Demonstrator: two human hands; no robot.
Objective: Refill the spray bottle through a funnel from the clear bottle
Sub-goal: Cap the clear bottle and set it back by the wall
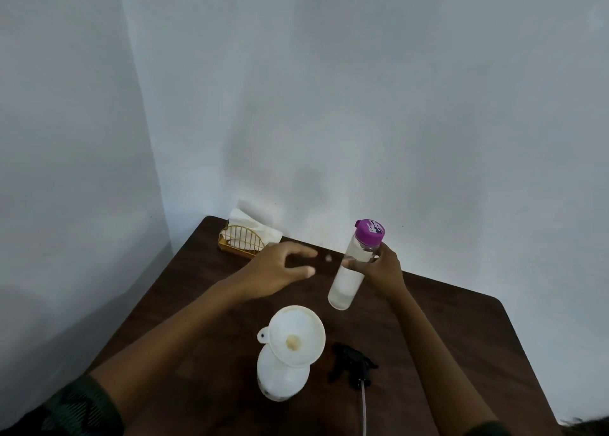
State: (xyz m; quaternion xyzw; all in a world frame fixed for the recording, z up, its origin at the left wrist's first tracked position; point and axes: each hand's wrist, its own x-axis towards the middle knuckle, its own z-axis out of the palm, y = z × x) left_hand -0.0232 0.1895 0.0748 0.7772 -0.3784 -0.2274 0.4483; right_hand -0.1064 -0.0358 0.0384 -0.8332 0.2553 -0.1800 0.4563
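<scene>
Gripping clear bottle (350, 270) (capped), right hand (382, 270); funnel (296, 335) seated.

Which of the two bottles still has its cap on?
The clear bottle, held in the right hand, keeps its purple cap. The white spray bottle has a funnel instead.

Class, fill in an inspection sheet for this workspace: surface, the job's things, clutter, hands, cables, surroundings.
Surface: dark wooden table, bare patches look dry.
Job's things: white funnel seated in the white spray bottle; clear bottle lifted off the table, purple cap on; black spray head lying beside the spray bottle, tube trailing.
Clutter: gold napkin holder at the far corner.
Hands: right hand grips the clear bottle; left hand open, empty.
Cables: nothing seen.
Surroundings: plain pale walls.
</scene>
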